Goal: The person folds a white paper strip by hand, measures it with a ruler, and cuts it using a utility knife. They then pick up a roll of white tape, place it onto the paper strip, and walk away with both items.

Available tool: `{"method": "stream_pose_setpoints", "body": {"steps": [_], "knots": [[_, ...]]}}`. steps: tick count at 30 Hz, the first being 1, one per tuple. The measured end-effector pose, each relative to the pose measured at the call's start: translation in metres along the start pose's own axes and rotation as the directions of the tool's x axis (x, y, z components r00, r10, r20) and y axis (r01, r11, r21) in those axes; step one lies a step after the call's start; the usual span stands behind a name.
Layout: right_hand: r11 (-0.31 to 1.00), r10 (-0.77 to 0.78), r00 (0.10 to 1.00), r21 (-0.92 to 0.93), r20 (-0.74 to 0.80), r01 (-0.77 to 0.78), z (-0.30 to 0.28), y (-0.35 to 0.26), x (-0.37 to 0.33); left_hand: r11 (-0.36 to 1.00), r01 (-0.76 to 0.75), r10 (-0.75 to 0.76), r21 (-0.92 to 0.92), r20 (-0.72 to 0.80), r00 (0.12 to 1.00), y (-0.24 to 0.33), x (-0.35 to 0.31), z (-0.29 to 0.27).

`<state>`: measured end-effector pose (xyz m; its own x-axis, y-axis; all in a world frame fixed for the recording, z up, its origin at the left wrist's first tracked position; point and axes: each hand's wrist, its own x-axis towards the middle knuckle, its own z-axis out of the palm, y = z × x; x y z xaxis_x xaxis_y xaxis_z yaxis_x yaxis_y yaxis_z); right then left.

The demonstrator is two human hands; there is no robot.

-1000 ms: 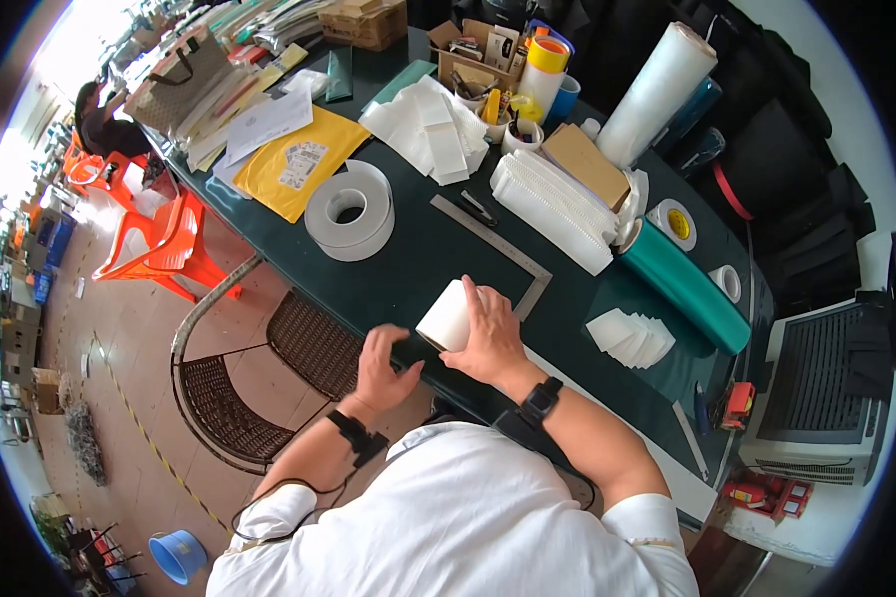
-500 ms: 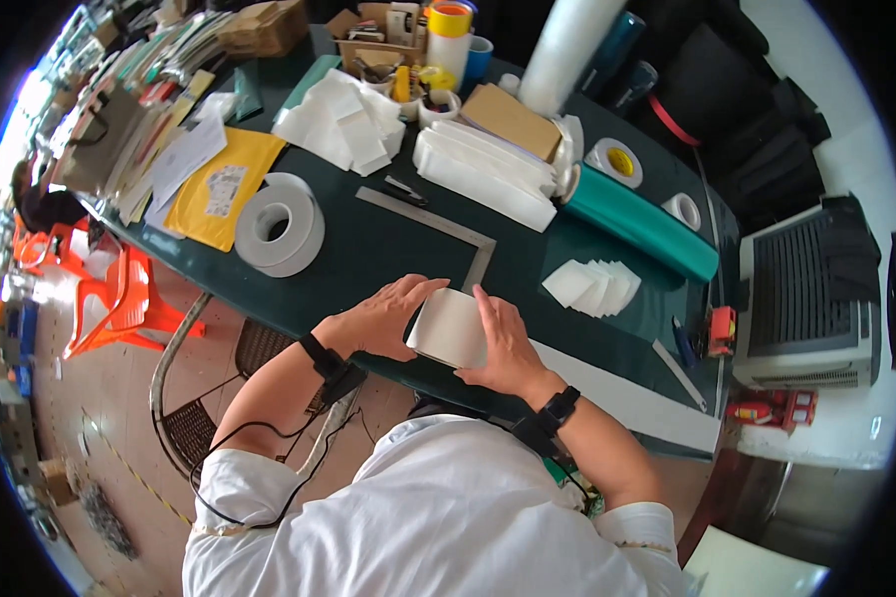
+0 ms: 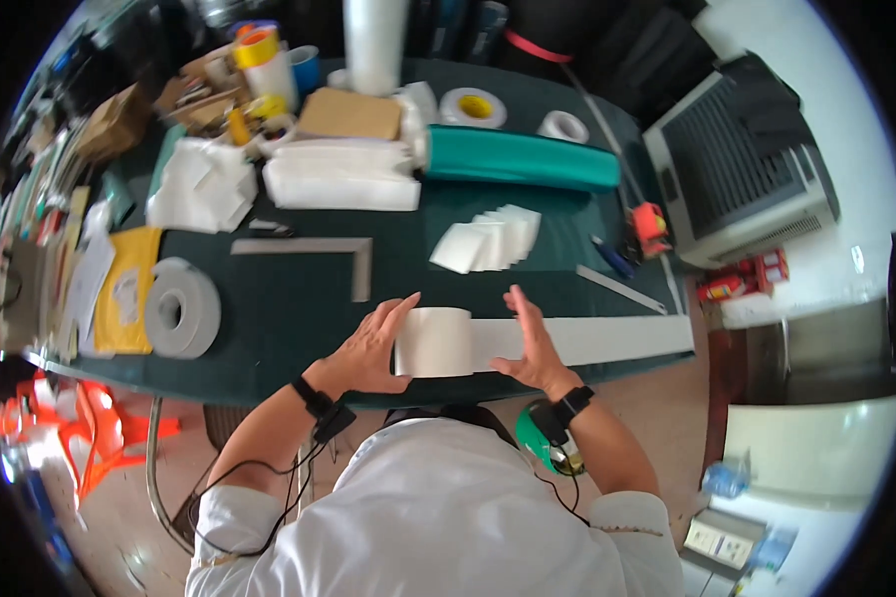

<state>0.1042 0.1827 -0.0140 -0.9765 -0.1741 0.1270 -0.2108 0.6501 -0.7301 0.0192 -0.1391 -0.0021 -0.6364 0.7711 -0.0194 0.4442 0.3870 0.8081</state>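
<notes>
A wide white roll [image 3: 435,342] lies at the near edge of the dark green table. My left hand [image 3: 368,350] grips its left end, thumb on the near side and fingers on the far side. To the right of the roll, my right hand [image 3: 534,348] is apart from it, thumb and fingers spread, above a long white strip [image 3: 617,341]. The strip runs from beside the roll toward the table's right end; whether they are joined I cannot tell. Beyond the hands lie a metal square ruler [image 3: 361,269] and several fanned white sheets [image 3: 488,241].
A large grey-white roll [image 3: 182,308] and a yellow envelope [image 3: 126,289] lie at the left. Across the back are a white stack [image 3: 341,177], a green roll [image 3: 523,159] and tape rolls [image 3: 473,107]. A steel ruler [image 3: 622,290] and red tape measure [image 3: 650,229] lie right.
The view has swung to the right. My right hand has let go of the white roll and opened to its right, while my left hand stays on it. The roll now lies level beside the strip.
</notes>
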Motion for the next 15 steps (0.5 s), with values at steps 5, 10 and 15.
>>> {"method": "stream_pose_setpoints", "body": {"steps": [5, 10, 15], "knots": [[0.991, 0.063, 0.993, 0.123, -0.098, -0.051, -0.001, 0.017, -0.024, 0.976, -0.106, 0.106, 0.189, 0.011, 0.994, 0.044, 0.042, 0.022], [0.979, 0.175, 0.97, 0.138, -0.168, -0.152, -0.022, 0.033, -0.058, 0.951, -0.122, 0.114, 0.283, 0.045, 0.992, 0.061, 0.062, 0.04], [0.948, 0.301, 0.907, 0.196, -0.295, -0.251, -0.047, 0.065, -0.1, 0.997, -0.012, 0.012, 0.081, 0.011, 1.0, 0.041, 0.075, 0.082]]}}
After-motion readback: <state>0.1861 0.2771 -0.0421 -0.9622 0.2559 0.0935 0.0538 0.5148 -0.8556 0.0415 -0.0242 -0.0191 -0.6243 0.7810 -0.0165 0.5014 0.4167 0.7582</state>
